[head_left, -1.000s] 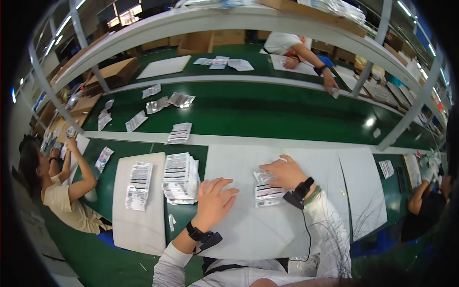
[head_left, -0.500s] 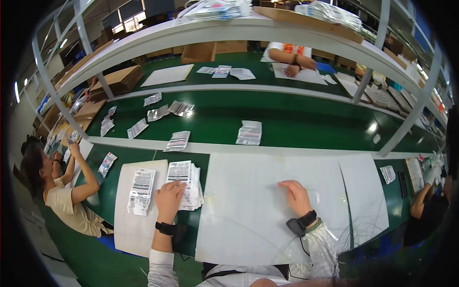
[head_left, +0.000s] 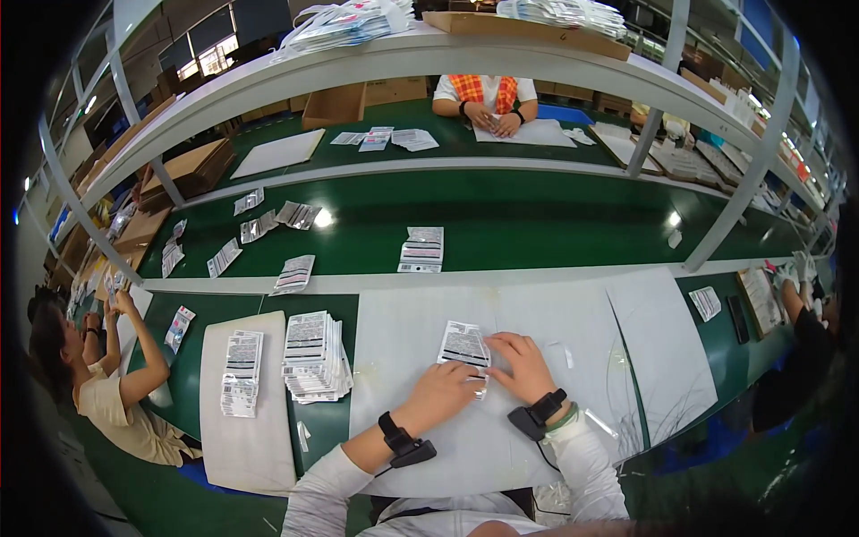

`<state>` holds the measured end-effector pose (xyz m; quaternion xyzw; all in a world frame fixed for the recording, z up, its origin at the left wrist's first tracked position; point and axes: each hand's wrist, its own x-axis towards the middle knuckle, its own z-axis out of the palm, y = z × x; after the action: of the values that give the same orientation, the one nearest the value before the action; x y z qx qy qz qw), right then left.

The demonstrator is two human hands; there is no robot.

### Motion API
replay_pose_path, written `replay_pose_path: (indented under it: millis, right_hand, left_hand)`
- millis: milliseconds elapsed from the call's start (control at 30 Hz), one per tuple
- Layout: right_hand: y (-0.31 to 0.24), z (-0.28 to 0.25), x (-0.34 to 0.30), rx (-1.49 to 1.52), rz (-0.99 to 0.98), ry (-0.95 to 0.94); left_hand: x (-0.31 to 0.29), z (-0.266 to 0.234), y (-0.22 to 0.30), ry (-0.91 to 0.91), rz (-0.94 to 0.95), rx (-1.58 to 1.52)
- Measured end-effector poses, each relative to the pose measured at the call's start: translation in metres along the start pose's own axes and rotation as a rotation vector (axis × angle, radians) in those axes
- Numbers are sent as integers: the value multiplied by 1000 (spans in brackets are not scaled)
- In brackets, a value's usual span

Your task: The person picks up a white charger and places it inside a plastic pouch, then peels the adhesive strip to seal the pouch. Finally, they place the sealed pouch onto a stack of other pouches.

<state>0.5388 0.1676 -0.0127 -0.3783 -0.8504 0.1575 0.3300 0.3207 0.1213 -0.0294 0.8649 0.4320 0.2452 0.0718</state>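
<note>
A flat silver-white printed packet lies on the white mat in front of me. My left hand has its fingers closed at the packet's lower left edge. At its right edge, my right hand pinches the lower corner, thumb below and fingers bent. To the left, a stack of similar packets stands on the green table, its edges slightly fanned. Further left, another packet pile rests on a narrow white board.
Several loose packets are scattered on the green strip beyond the white rail. A metal-framed shelf crosses overhead. Co-workers sit at the left, across the table and at the right. Clear plastic scraps lie on the mat.
My left hand has moved right, from the stack onto the mat, where a packet now lies. My right hand has come in to that packet's edge. The view has shifted a little.
</note>
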Motion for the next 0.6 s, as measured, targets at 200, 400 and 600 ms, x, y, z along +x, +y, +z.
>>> replay_pose_path:
  millis: [200, 400, 600]
  right_hand:
    - [-2, 7, 19, -285, -196, 101]
    - [25, 16, 30, -74, -229, -240]
    - [21, 16, 45, 25, -156, -439]
  left_hand:
    - [12, -7, -7, 22, -24, 118]
    - [42, -19, -12, -353, -53, 185]
    - [46, -9, -19, -481, -81, 171]
